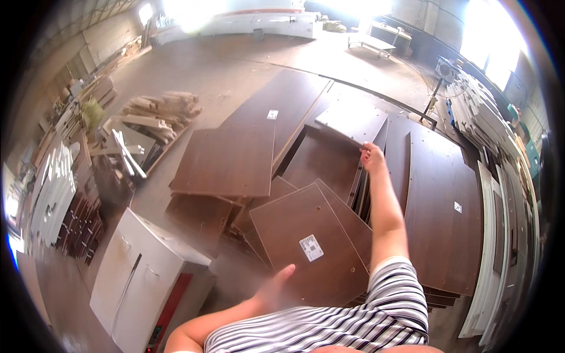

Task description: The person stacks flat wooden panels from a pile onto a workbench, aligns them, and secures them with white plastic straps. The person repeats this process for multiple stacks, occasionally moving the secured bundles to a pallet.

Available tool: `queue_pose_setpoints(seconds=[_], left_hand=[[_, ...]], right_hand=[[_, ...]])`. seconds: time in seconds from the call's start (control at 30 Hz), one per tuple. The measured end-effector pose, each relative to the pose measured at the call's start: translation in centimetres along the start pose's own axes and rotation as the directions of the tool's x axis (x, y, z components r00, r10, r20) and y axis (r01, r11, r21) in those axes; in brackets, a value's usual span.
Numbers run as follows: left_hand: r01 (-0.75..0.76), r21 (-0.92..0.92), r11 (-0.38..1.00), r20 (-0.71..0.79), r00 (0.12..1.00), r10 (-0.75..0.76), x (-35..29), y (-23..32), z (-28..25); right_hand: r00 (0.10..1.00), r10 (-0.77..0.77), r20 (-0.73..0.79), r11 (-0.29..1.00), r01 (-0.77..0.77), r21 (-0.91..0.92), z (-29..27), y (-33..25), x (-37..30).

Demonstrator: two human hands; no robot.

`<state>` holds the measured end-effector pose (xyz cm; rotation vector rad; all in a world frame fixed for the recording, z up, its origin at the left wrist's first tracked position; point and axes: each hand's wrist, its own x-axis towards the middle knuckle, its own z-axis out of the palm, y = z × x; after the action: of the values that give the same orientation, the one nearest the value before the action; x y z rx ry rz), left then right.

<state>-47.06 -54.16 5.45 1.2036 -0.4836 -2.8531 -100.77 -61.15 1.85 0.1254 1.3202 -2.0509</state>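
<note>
My right arm stretches forward, and my right hand (372, 157) is closed at the near corner of a pale, glare-lit panel (351, 120) on the stack. Close to my body, a brown wood panel (300, 229) with a white label and small drilled holes lies tilted over other boards. My left hand (272, 291) is at this panel's left edge, its thumb over the top face. The other left fingers are blurred and hidden, apparently beneath the edge. Another brown panel (347, 217) shows partly under the labelled one.
Stacks of brown panels stand left (226, 162) and right (441, 206). A white cabinet-like machine (138, 276) is at lower left. Wood offcuts (159, 115) lie farther left, and long pale boards (485, 235) line the right. A low table (371, 42) stands far back.
</note>
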Motion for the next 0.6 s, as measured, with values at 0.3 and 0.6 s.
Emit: queue_pose_setpoints(seconds=[0.3,0.6], left_hand=[[-0.077,0.006,0.997,0.276,0.958,0.073,-1.5,0.4,1.7],[-0.145,-0.081,0.986,0.403,0.9,0.165,-0.8,0.6,0.5]], right_hand=[[0.806,0.155,0.572,0.985,-0.084,-0.148,-7.4,-4.9,-22.0],[0.857,0.288,0.427,0.952,-0.207,-0.226,-11.6,0.4,-38.1]])
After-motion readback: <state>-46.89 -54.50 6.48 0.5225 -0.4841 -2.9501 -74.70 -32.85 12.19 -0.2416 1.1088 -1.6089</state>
